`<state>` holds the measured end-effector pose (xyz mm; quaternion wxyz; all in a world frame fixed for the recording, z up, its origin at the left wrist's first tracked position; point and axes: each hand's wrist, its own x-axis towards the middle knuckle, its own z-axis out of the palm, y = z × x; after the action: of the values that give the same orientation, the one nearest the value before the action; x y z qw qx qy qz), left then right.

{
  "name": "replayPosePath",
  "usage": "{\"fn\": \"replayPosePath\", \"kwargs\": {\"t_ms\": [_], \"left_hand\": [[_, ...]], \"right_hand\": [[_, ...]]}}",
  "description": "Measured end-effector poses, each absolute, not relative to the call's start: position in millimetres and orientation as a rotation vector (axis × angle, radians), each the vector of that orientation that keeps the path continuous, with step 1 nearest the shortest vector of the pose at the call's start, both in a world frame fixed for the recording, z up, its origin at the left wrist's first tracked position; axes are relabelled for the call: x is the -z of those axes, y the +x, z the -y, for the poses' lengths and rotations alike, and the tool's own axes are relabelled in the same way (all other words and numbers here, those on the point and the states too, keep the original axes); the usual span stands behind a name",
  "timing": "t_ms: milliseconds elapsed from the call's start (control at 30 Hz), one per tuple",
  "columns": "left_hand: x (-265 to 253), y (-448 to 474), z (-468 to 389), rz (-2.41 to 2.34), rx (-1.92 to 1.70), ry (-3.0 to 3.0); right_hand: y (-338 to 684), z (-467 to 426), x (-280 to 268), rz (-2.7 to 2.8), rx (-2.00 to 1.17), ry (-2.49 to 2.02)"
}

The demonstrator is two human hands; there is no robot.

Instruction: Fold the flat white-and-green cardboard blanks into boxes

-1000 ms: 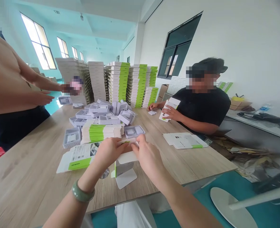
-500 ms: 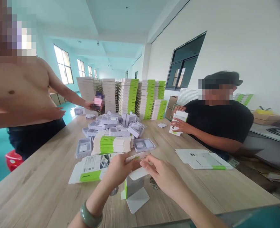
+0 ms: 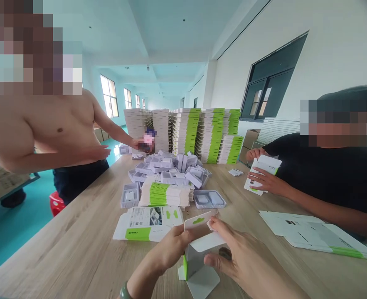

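A white and green cardboard box (image 3: 198, 262), partly folded up with its end flaps standing out, is between my hands above the near part of the table. My left hand (image 3: 173, 247) is closed on its left side, the thumb at the hang tab with the green-edged slot. At the tab's right end are the fingertips of my right hand (image 3: 237, 253); its thumb lies across the front panel, closing round the box's right side. Left of them lies a flat carton (image 3: 147, 224) with printed panels. A stack of folded cartons (image 3: 166, 194) sits just beyond.
Grey plastic trays (image 3: 171, 168) are heaped mid-table, with a single tray (image 3: 210, 199) to the right. Tall stacks of boxes (image 3: 186, 131) rise behind. A co-worker at right holds cartons (image 3: 261, 174) above flat cartons (image 3: 320, 236); another person stands at left holding a phone (image 3: 149, 139).
The view has swung left, shifting everything rightward. My right thumb has come away from the hang tab and down onto the box's front. The slot in the tab now shows more.
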<state>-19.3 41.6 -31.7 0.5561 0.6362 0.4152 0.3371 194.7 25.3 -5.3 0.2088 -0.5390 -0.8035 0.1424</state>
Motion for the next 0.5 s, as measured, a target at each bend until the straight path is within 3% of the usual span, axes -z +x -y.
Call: {"fn": "replayPosePath", "kwargs": {"t_ms": [500], "left_hand": [[32,-7,-41,-1.084,-0.881,1.611]], "right_hand": [[185,-52,19,1.615,-1.118,-1.197]]}}
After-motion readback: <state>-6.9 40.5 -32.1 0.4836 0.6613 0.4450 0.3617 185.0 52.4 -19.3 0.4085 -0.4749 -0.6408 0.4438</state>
